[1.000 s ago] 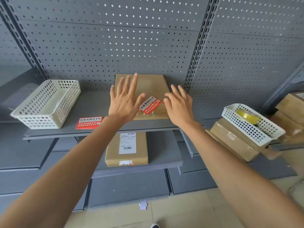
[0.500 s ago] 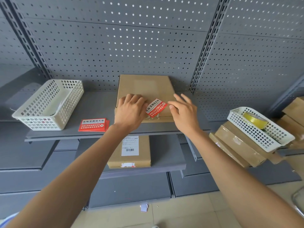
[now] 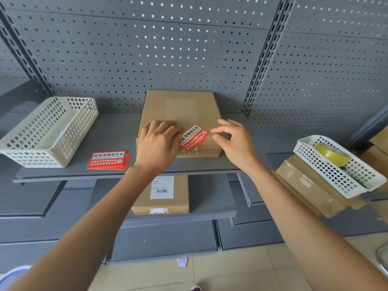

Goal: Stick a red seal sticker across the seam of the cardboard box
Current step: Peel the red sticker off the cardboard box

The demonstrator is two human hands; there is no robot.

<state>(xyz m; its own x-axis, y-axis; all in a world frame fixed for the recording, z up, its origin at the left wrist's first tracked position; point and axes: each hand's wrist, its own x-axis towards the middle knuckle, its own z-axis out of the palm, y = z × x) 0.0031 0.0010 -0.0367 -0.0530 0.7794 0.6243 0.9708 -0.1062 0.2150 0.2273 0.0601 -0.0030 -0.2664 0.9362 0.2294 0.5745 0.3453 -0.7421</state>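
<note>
A flat cardboard box (image 3: 184,108) lies on the grey shelf (image 3: 117,129). A red seal sticker (image 3: 194,138) sits slanted on its near right corner, reaching the front edge. My left hand (image 3: 158,143) rests on the box's near left part, fingers curled down, its thumb side touching the sticker's left end. My right hand (image 3: 233,139) hovers at the box's right edge, thumb and fingertips near the sticker's right end, holding nothing.
A stack of red stickers (image 3: 108,160) lies on the shelf left of the box, beside a white basket (image 3: 48,131). Another box (image 3: 165,195) sits on the lower shelf. At right, a white basket (image 3: 336,166) with a yellow tape roll (image 3: 331,154) rests on boxes.
My left hand went from spread flat to curled on the box's near left. My right hand drew its fingers together beside the sticker. The sticker stays in place.
</note>
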